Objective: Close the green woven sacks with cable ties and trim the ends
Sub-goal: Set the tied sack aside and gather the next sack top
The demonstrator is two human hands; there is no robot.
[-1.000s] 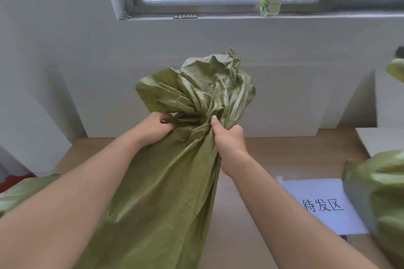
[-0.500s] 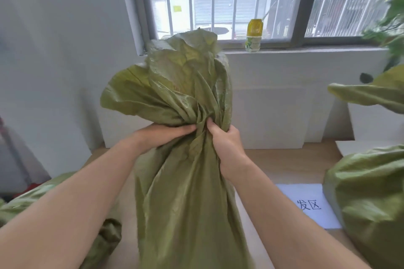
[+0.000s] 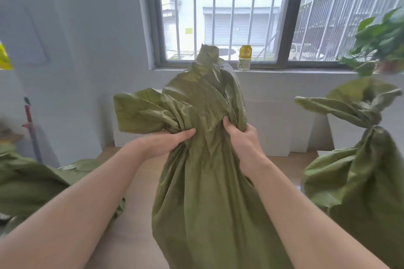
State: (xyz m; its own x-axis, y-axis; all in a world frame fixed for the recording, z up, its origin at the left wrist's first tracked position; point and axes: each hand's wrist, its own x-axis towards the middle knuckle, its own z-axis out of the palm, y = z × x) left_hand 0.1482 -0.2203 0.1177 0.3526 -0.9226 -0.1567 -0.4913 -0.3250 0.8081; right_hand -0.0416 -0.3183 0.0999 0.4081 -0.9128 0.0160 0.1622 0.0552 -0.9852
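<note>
Green sack [image 3: 205, 192] neck gripped by left hand [image 3: 166, 141] and right hand [image 3: 244, 137].

Green woven sacks standing on the counter [image 3: 140, 233], one being gathered at the neck.

The middle sack [image 3: 209, 203] is standing upright, its olive-green weave bunching into a narrow neck with the loose top flaring up and out to the left. A second sack [image 3: 358, 185] is sitting well apart to the right, its neck already cinched and its top fanning sideways. A third sack [image 3: 32, 183] is lying slumped and crumpled at the left edge.
</note>
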